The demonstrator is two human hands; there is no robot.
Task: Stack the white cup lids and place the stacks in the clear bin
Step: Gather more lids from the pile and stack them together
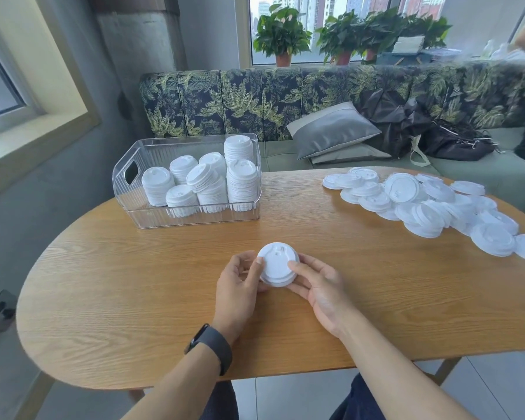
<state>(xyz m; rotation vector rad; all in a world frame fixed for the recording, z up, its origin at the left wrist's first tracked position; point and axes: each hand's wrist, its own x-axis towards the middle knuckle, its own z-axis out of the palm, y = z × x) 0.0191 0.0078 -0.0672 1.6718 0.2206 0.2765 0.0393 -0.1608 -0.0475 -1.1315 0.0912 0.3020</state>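
The clear bin [191, 212] is sitting at the table's [134, 298] far left holding lid stacks [203, 180], while the left hand [237, 286] and right hand [322, 287] are curling their fingers around a short lid stack [278, 265] at the near middle, with loose lids [422, 204] lying heaped at the right.

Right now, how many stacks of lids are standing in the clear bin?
7 visible in the clear bin: two tall at its right end, two at the back middle, three in front. One front stack leans. More may be hidden behind.
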